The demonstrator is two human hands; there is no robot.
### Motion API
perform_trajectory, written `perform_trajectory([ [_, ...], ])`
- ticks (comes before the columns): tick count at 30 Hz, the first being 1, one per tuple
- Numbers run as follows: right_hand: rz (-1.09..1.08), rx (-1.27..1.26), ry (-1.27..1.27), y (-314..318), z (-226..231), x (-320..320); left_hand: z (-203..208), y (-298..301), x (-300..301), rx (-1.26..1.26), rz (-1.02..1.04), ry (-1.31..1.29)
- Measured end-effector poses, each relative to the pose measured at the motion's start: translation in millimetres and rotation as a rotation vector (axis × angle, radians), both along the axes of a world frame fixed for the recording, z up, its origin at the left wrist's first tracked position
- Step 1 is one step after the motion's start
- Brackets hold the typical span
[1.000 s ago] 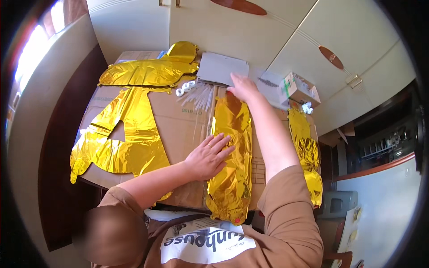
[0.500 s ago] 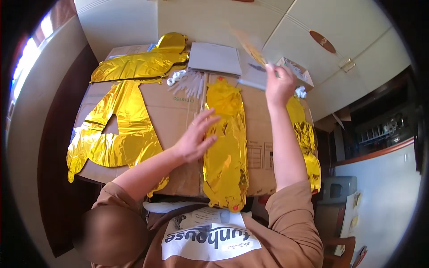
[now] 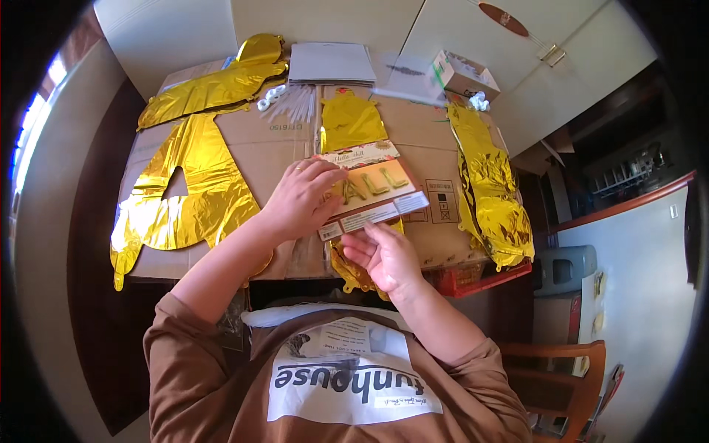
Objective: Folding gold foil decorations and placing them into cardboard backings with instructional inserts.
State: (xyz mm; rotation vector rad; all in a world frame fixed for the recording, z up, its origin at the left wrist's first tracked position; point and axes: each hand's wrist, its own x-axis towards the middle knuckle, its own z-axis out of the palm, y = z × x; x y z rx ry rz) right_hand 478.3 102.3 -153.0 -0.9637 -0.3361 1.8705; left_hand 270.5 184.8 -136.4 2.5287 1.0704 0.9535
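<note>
A flat printed packet (image 3: 377,183) with an orange card, gold letter shapes and a header strip lies tilted over the middle foil balloon (image 3: 353,122). My left hand (image 3: 304,198) holds its left end, fingers laid across the front. My right hand (image 3: 388,258) is palm up at the packet's lower edge, thumb by that edge and fingers apart. The balloon is flat, shiny gold and long; its middle is hidden under the packet. On the left lies a flat gold foil balloon shaped like an A (image 3: 196,214).
Flattened cardboard (image 3: 288,166) covers the table. Another gold balloon (image 3: 207,92) lies far left, one more (image 3: 491,192) at right. Behind are white rolls (image 3: 271,96), clear sticks (image 3: 295,103), a stack of grey sheets (image 3: 332,63) and a small box (image 3: 465,74). A wooden chair (image 3: 576,376) stands right.
My right hand has come down from the far right to the middle, and the packet, blurred before, now lies over the middle balloon. My left hand has taken hold of the packet.
</note>
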Motion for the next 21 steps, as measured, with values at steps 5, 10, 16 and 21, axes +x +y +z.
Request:
perform_trajectory([
  [5,0.340,0.008,-0.379,-14.9,34.4,39.0,-36.0,25.4,-0.9,-0.004,-0.079,0.046],
  [10,0.254,0.575,-1.352,-16.7,25.2,76.8,-41.1,38.1,-3.2,0.001,-0.109,0.115],
  [16,0.013,1.148,-1.744,-2.9,1.7,70.1,-43.6,41.4,0.4,0.025,-0.115,0.135],
  [21,0.037,1.219,-1.872,14.3,-3.4,68.2,-40.0,43.8,3.4,0.010,-0.121,0.131],
])
